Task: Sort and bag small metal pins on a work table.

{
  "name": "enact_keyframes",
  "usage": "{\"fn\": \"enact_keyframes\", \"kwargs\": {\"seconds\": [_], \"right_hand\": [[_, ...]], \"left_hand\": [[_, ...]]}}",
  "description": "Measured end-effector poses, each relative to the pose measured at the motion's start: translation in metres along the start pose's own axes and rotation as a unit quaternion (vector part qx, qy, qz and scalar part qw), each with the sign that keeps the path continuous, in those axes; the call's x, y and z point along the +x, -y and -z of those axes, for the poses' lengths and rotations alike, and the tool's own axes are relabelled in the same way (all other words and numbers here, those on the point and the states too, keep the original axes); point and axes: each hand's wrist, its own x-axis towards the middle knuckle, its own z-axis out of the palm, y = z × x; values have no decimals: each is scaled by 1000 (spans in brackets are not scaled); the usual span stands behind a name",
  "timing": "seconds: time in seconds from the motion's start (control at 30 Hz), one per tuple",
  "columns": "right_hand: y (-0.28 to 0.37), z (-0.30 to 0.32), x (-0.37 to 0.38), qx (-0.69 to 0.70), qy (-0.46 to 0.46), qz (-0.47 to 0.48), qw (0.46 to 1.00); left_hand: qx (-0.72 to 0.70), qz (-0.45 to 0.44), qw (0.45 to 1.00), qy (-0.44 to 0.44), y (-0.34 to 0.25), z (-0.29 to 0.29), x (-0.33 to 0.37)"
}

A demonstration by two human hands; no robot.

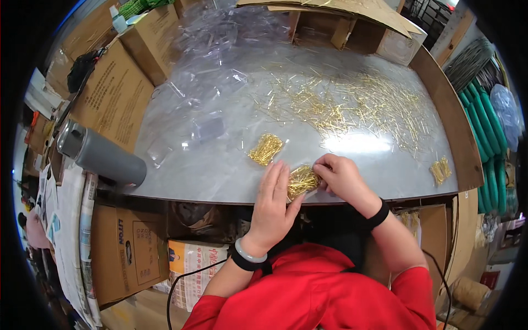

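At the table's near edge lies a bundle of thin gold wire pieces (pixel 302 182), with a bit of clear plastic showing at its lower edge. My left hand (pixel 271 201) holds it from the left, fingers stretched along one side and the thumb on the near side. At its right end my right hand (pixel 344 179) pinches with thumb and forefinger; what exactly the fingertips grip is hidden. Just beyond my left fingertips sits a second gold bundle (pixel 266 149), which neither hand touches.
Loose gold wire pieces (pixel 352 104) spread over the far right of the grey table (pixel 220 176). Clear plastic packs (pixel 220 33) heap at the far left. A small gold bundle (pixel 440 170) lies near the right edge. A grey bottle (pixel 102 154) and cardboard boxes (pixel 110 93) stand left.
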Motion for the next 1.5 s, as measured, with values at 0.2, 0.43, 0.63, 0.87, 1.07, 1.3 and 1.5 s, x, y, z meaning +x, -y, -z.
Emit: {"fn": "enact_keyframes", "kwargs": {"seconds": [0.2, 0.43, 0.63, 0.87, 1.07, 1.3, 1.5], "right_hand": [[6, -3, 32, 47, 50, -24, 997], [25, 1, 52, 5, 59, -38, 997], [34, -1, 76, -11, 109, -29, 994], [46, -1, 83, -8, 163, -54, 985], [43, 2, 86, -15, 203, -42, 978], [34, 7, 66, 47, 227, -15, 973], [3, 23, 33, 161, 179, 12, 970]], "left_hand": [[5, 29, 997, -65, 15, 15, -14], [71, 99, 992, -41, 30, 23, -13], [118, 92, 988, 42, 33, 21, -11], [139, 68, 984, 92, 35, 23, -10], [123, 69, 986, 88, 37, 23, -10], [66, 54, 991, 103, 39, 26, -10], [10, 8, 994, 111, 22, 21, -3]]}}
